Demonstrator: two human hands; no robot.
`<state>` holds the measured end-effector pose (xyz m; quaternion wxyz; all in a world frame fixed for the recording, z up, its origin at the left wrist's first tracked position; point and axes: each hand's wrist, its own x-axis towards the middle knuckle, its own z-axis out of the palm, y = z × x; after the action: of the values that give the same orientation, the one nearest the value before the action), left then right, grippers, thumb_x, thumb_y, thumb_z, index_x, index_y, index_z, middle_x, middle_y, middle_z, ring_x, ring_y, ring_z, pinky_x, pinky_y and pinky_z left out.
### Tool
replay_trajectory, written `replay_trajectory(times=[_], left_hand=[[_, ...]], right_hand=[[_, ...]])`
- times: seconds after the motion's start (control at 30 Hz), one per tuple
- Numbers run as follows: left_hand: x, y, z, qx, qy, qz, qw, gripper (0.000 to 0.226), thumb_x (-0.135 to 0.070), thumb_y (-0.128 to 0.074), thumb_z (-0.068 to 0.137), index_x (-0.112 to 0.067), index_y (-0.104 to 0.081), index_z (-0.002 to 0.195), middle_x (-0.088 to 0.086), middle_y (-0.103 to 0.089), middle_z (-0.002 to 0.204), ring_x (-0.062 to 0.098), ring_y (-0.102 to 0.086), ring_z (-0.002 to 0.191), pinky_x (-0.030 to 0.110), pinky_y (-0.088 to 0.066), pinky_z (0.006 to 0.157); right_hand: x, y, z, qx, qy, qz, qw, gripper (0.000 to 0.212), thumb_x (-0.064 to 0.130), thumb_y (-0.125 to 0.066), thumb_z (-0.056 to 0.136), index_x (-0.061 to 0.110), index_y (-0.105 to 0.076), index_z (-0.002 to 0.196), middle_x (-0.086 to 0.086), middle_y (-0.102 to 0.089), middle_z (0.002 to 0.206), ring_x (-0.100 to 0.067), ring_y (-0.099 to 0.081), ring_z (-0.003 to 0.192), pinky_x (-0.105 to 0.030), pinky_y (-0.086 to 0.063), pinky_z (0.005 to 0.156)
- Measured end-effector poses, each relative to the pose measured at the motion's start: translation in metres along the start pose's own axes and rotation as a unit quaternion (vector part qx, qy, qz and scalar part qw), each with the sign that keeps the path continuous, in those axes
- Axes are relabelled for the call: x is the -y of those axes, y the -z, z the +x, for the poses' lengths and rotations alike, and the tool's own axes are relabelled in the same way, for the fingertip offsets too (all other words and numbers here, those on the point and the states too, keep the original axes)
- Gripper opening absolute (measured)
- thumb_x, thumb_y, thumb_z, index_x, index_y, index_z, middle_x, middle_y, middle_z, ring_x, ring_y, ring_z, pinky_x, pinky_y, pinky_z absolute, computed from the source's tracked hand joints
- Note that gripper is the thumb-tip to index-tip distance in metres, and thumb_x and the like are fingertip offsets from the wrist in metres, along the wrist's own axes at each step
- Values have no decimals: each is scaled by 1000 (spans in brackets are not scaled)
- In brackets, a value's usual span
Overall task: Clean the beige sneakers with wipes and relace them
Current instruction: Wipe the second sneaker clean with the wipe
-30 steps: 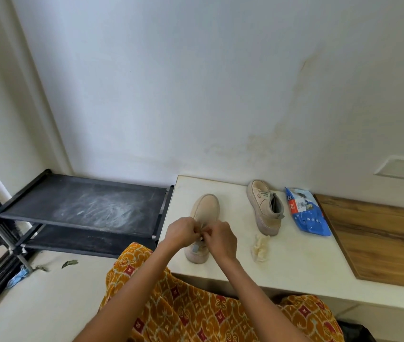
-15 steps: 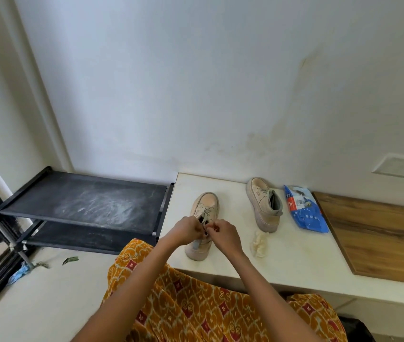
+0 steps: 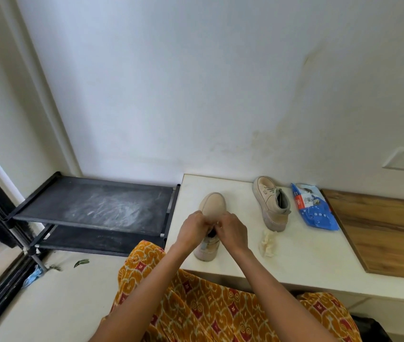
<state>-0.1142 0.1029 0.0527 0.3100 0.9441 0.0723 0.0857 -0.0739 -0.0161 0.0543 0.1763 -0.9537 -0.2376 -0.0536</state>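
Head cam view: both hands are bunched together over the middle of the near sneaker [image 3: 211, 211]. The left hand [image 3: 194, 227] and right hand [image 3: 231, 230] have their fingers curled in tight at the lace area, but the laces themselves are hidden under them, so I can't tell exactly what they're pinching. That shoe sits toe-away on the white table [image 3: 302, 262], close to the table's left edge and not far from the front edge, heel pointing back at the person.

The second sneaker [image 3: 271, 203] lies further back and to the right, well apart from the first. A crumpled used wipe [image 3: 267, 246] sits just in front of it, and a blue wipes pack [image 3: 313, 210] is just beside it on the right, right up against the wooden board [image 3: 383, 230]. There's bare tabletop in front of the pack. Left of the table stands a black shelf rack [image 3: 92, 206].
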Motion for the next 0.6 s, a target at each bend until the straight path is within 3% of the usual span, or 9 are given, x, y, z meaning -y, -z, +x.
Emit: replay_trajectory(times=[0.1, 0.23, 0.43, 0.6], left_hand=[[5, -2, -1, 18, 23, -7, 1000, 17, -18, -62, 88, -10, -73, 97, 9, -61, 100, 22, -60, 88, 26, -50, 76], [7, -1, -3, 29, 40, 21, 999, 19, -20, -59, 90, -7, -72, 95, 9, -58, 98, 22, -60, 83, 26, -48, 70], [4, 10, -1, 143, 0, 48, 989, 20, -13, -56, 89, -3, -67, 102, 11, -58, 104, 23, -58, 90, 29, -50, 77], [3, 14, -9, 62, -25, 40, 997, 22, -15, -57, 89, -10, -64, 110, 9, -53, 107, 22, -51, 99, 26, -43, 84]], right_hand=[[-5, -1, -2, 9, 35, 3, 999, 22, 26, -55, 92, 18, -71, 105, -3, -62, 106, -19, -55, 98, -24, -43, 65], [-1, -6, -4, 39, 85, 23, 995, 24, 18, -50, 95, 12, -70, 108, -7, -62, 109, -21, -55, 102, -29, -49, 76], [-3, -8, -2, 83, 97, 44, 991, 15, 13, -54, 89, 13, -65, 99, -13, -65, 102, -26, -59, 95, -28, -44, 67], [-3, -6, 1, 51, 40, 167, 984, 25, 11, -57, 88, 15, -62, 112, -5, -65, 110, -22, -63, 97, -31, -53, 82]])
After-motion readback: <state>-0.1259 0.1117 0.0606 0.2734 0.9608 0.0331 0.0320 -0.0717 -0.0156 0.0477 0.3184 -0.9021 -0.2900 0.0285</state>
